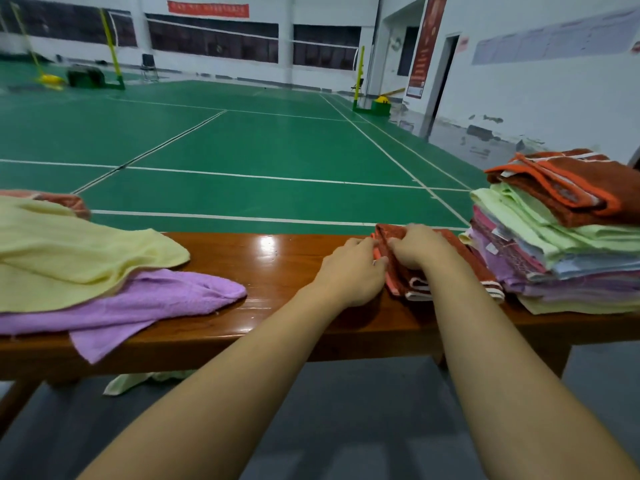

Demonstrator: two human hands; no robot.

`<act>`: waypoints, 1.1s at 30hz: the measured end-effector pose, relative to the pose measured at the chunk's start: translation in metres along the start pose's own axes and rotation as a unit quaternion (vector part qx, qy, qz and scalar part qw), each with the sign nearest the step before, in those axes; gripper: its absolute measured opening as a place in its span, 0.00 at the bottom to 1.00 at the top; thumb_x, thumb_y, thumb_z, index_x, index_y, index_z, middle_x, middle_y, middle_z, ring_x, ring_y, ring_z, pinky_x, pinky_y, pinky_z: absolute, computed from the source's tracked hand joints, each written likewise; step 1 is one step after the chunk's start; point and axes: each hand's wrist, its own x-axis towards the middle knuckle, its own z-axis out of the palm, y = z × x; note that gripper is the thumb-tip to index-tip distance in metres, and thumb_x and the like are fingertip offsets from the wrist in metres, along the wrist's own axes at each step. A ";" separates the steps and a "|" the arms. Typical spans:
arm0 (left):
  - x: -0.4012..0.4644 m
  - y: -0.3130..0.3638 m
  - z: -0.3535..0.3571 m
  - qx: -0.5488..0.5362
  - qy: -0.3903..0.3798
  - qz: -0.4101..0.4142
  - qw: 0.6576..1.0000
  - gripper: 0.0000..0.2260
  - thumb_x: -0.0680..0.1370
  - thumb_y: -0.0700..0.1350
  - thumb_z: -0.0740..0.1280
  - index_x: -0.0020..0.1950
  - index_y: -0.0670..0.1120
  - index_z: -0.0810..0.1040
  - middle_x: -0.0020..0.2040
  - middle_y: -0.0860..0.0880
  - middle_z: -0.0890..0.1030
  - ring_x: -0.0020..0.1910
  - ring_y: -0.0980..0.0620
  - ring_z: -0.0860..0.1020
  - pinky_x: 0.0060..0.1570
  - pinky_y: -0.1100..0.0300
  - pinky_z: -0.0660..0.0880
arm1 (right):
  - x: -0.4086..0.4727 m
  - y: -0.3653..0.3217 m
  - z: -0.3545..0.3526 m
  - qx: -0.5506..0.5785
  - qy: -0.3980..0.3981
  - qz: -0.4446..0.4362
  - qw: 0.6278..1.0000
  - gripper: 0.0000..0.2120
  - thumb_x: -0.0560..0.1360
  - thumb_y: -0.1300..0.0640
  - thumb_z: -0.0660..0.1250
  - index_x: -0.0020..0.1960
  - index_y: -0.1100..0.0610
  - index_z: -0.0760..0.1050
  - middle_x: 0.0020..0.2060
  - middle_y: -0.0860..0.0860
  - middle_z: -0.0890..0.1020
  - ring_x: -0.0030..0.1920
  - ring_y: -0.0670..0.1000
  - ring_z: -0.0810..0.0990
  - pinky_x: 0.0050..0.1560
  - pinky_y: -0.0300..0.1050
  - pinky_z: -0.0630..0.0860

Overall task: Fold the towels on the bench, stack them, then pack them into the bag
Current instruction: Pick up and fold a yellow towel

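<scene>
Both the left hand (351,268) and right hand (417,247) pinch the rust-red towel (405,278) on the surface (277,268) beside the folded stack (568,251); a slipped edge could skew the fold; the leaning stack might topple.

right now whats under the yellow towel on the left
A purple towel lies under the yellow towel, sticking out along the bench and over its near edge. Whether anything else lies beneath is covered.

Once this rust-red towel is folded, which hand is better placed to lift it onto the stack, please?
Probably the right hand: it grips the rust-red towel on the side nearer the folded stack; the left hand is farther away.
</scene>
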 end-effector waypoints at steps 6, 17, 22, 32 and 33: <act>-0.016 -0.059 -0.048 0.066 0.048 -0.079 0.994 0.23 0.84 0.54 0.58 0.76 0.46 0.67 0.73 0.40 0.70 0.71 0.38 0.70 0.70 0.45 0.68 | -0.029 -0.078 0.007 0.101 0.009 -0.180 0.978 0.26 0.82 0.46 0.62 0.76 0.58 0.69 0.74 0.56 0.71 0.74 0.58 0.70 0.73 0.51 0.67; -0.108 -0.173 -0.178 0.096 0.115 -0.207 0.967 0.14 0.79 0.49 0.69 0.62 0.46 0.81 0.60 0.46 0.83 0.52 0.46 0.81 0.53 0.54 0.78 | -0.098 -0.187 0.067 0.256 -0.231 -0.267 0.900 0.17 0.80 0.46 0.67 0.55 0.60 0.82 0.48 0.56 0.86 0.41 0.51 0.80 0.40 0.45 0.77; -0.139 -0.207 -0.199 0.145 0.124 -0.248 0.950 0.19 0.76 0.56 0.72 0.62 0.48 0.81 0.62 0.45 0.81 0.58 0.45 0.78 0.59 0.53 0.75 | -0.129 -0.220 0.089 0.210 -0.162 -0.332 0.905 0.21 0.79 0.40 0.66 0.61 0.55 0.81 0.55 0.50 0.84 0.54 0.51 0.81 0.58 0.48 0.77; -0.153 -0.234 -0.212 0.360 0.276 -0.297 0.840 0.17 0.78 0.53 0.68 0.64 0.47 0.81 0.67 0.42 0.75 0.65 0.39 0.70 0.63 0.47 0.68 | -0.141 -0.234 0.109 0.254 -0.160 -0.353 0.886 0.17 0.82 0.42 0.61 0.65 0.48 0.78 0.62 0.47 0.82 0.60 0.50 0.79 0.64 0.52 0.75; -0.154 -0.238 -0.212 0.356 0.272 -0.295 0.844 0.14 0.79 0.52 0.67 0.60 0.47 0.83 0.63 0.42 0.78 0.62 0.39 0.72 0.60 0.47 0.69 | -0.141 -0.233 0.109 0.247 -0.166 -0.359 0.885 0.17 0.82 0.42 0.60 0.64 0.48 0.79 0.61 0.47 0.82 0.60 0.50 0.79 0.64 0.53 0.75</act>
